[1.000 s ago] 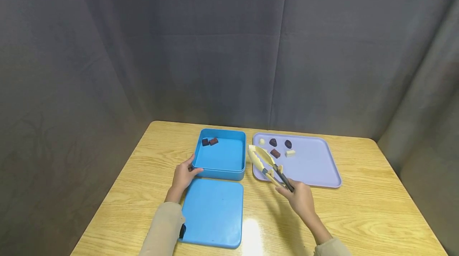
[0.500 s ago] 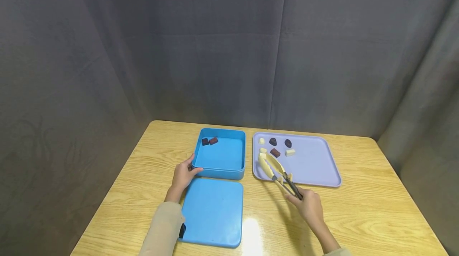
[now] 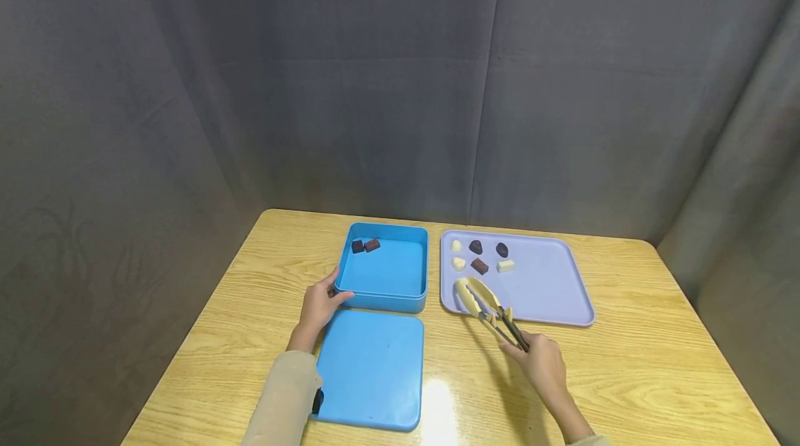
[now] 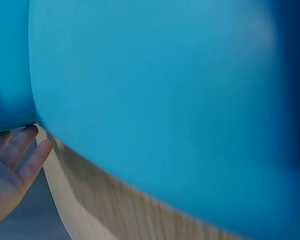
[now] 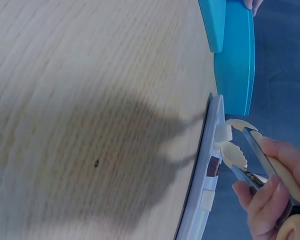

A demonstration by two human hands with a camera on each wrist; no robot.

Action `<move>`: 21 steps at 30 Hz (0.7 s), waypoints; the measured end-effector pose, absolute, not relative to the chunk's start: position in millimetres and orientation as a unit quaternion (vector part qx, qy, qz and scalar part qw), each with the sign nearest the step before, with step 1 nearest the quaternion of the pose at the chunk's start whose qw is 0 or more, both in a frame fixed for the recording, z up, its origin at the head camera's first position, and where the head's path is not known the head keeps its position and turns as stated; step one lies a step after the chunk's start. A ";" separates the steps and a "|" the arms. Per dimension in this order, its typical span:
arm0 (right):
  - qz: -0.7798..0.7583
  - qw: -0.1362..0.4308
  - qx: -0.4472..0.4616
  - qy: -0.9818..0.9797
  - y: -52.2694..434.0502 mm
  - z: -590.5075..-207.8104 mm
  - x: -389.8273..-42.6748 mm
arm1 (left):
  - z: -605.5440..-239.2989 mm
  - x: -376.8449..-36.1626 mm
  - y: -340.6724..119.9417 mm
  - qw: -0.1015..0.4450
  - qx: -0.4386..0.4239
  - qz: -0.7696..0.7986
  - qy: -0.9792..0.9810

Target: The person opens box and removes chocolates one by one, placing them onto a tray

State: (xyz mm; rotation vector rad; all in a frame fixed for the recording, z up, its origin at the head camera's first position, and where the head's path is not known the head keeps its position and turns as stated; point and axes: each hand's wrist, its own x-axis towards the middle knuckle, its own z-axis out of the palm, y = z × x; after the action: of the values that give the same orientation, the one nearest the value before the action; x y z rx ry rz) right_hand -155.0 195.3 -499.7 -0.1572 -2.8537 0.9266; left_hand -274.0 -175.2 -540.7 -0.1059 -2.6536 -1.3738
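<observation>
Tongs (image 3: pixel 484 307), cream-tipped with dark arms, gripped by right hand (image 3: pixel 542 366).

A square blue plastic box (image 3: pixel 387 267) is set left of a flat lilac plastic tray (image 3: pixel 544 286); a flat blue lid (image 3: pixel 371 369) is laid before the box.

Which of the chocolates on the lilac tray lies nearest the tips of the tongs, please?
The white chocolate at the tray's left, front row, just beyond the tongs; the others lie farther off.

No readable writing

Neither the blue box (image 3: pixel 387 269), its lid (image 3: pixel 371 369) nor the lilac tray (image 3: pixel 550 286) bore any legible text.
</observation>
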 end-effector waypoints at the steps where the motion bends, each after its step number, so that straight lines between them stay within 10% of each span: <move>1: 0.307 0.068 -0.053 -0.948 195.4 -499.4 -154.8 | -540.7 -274.0 -175.1 0.075 -0.034 -0.458 -0.885; 21: 0.308 0.041 -0.065 -0.948 195.2 -501.0 -144.3 | -539.0 -272.4 -175.0 0.078 -0.038 -0.454 -0.887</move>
State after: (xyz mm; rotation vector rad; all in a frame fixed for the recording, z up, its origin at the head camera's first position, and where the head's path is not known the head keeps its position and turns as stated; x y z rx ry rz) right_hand -144.3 195.2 -501.0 -0.2003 -2.9029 0.9445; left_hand -272.4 -175.0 -539.0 -0.1138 -2.6557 -1.3603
